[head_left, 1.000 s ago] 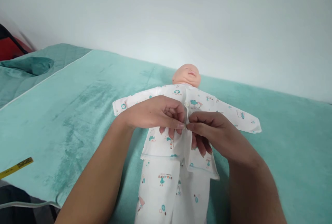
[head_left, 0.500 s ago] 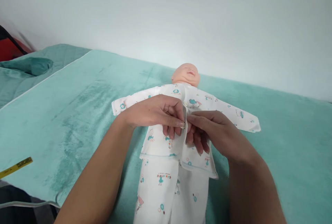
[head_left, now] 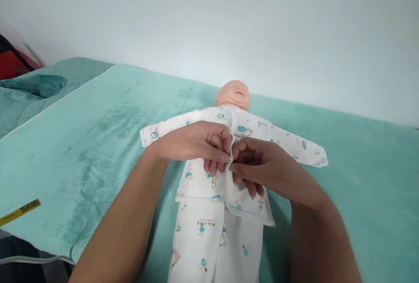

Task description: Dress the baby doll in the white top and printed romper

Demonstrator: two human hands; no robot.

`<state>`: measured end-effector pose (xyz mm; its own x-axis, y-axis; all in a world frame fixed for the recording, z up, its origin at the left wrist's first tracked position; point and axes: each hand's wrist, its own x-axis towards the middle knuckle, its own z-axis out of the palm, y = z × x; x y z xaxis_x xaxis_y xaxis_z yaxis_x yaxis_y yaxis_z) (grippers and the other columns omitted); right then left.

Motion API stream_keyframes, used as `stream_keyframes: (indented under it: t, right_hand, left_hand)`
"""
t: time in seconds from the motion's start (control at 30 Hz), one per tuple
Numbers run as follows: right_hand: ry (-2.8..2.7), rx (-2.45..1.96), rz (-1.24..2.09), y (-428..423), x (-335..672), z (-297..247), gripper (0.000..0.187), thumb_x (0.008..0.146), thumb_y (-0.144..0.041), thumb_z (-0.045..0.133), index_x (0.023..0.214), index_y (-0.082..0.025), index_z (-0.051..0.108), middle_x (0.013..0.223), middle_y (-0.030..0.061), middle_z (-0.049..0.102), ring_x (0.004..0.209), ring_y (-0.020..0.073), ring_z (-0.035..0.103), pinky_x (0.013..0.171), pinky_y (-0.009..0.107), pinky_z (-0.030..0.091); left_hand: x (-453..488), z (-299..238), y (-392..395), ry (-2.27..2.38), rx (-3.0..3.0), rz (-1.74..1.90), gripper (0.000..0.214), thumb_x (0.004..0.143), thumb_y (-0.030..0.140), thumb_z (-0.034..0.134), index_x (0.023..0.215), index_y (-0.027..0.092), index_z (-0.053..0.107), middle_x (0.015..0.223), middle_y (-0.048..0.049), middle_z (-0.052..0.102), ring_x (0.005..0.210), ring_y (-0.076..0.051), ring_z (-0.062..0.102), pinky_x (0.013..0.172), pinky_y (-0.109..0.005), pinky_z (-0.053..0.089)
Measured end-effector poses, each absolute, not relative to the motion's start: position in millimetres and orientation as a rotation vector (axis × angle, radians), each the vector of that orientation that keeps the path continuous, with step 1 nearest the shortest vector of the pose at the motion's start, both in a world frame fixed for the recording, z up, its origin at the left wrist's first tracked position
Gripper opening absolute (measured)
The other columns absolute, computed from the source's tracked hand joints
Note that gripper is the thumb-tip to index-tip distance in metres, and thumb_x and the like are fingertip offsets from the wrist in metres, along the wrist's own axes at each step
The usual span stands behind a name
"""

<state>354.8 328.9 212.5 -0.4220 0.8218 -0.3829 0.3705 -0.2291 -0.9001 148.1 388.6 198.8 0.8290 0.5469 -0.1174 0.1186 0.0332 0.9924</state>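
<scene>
A baby doll point(head_left: 233, 94) lies on its back in a white printed baby shirt point(head_left: 252, 121) and matching trousers point(head_left: 199, 243). Over the chest, my left hand point(head_left: 199, 145) pinches the shirt's front opening between thumb and forefinger, at a small pale spot that looks like a button. My right hand point(head_left: 262, 165) grips the facing edge just beside it, thumb and fingers closed on the cloth. Both sets of fingertips nearly meet and hide part of the opening. Above them a round button point(head_left: 233, 132) shows on the front. The lower hem hangs apart.
A teal plush blanket point(head_left: 108, 143) with pale piping covers the bed against a white wall point(head_left: 209, 21). On the left are a yellow printed strip point(head_left: 20, 212), a folded teal cloth point(head_left: 36, 85) and a red and black object point(head_left: 13, 60).
My right thumb has moved down and my right fingers have shifted left, closer to the left fingertips at the shirt's edge. The left hand stays almost in place, still pinching.
</scene>
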Motion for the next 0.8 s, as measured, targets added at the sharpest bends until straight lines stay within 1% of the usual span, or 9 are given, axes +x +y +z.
stream_keyframes:
  t: [0.27,0.33,0.47,0.57,0.7,0.8]
  right_hand:
    - [-1.648,-1.447,1.646,327.2,350.0,213.0,0.013,0.083,-0.030,0.059,0.085,-0.019,0.052,0.066,-0.0021,0.062,0.048,0.0083,0.056,0.041,0.017,0.042]
    - [-1.646,-1.447,1.645,327.3,349.8,212.8,0.011,0.083,-0.028,0.058,0.086,-0.020,0.051,0.066,-0.0026,0.062,0.048,0.0083,0.056,0.041,0.016,0.042]
    - [-1.643,-1.451,1.661,327.5,349.9,211.4,0.008,0.082,-0.023,0.057,0.085,-0.020,0.051,0.065,-0.0029,0.063,0.047,0.0083,0.057,0.040,0.016,0.041]
    - [-1.642,-1.448,1.665,327.5,350.5,210.4,0.012,0.084,-0.027,0.059,0.086,-0.020,0.050,0.066,-0.0024,0.063,0.047,0.0084,0.057,0.041,0.016,0.042]
    - [-1.640,-1.421,1.686,327.9,352.3,210.2,0.018,0.086,-0.033,0.061,0.086,-0.020,0.050,0.067,-0.0016,0.064,0.048,0.0085,0.057,0.041,0.016,0.043]
    - [-1.644,-1.392,1.702,328.4,353.5,210.5,0.022,0.088,-0.038,0.060,0.085,-0.019,0.051,0.068,-0.0005,0.065,0.048,0.0090,0.058,0.041,0.017,0.043]
  left_hand:
    - [150.6,202.3,386.6,0.593,1.559,0.355,0.019,0.083,0.028,0.067,0.086,0.015,0.054,0.064,0.0002,0.065,0.057,-0.012,0.064,0.050,-0.021,0.051]
    - [151.7,204.4,384.8,0.647,1.582,0.342,0.017,0.082,0.026,0.066,0.085,0.016,0.052,0.063,0.0007,0.065,0.056,-0.012,0.063,0.050,-0.021,0.051]
    - [151.9,208.2,381.7,0.735,1.620,0.320,0.010,0.080,0.015,0.059,0.082,0.017,0.050,0.061,0.0021,0.064,0.057,-0.012,0.064,0.051,-0.020,0.050]
    - [150.7,209.2,381.9,0.709,1.622,0.315,0.011,0.078,0.010,0.056,0.082,0.018,0.049,0.060,0.0032,0.063,0.058,-0.012,0.065,0.053,-0.022,0.051]
    - [148.9,207.8,383.9,0.632,1.589,0.333,0.010,0.080,0.010,0.054,0.081,0.018,0.047,0.060,0.0034,0.062,0.058,-0.013,0.065,0.054,-0.023,0.052]
    - [148.0,205.9,384.9,0.610,1.581,0.337,0.010,0.080,0.010,0.055,0.081,0.017,0.047,0.060,0.0031,0.062,0.059,-0.012,0.065,0.055,-0.023,0.051]
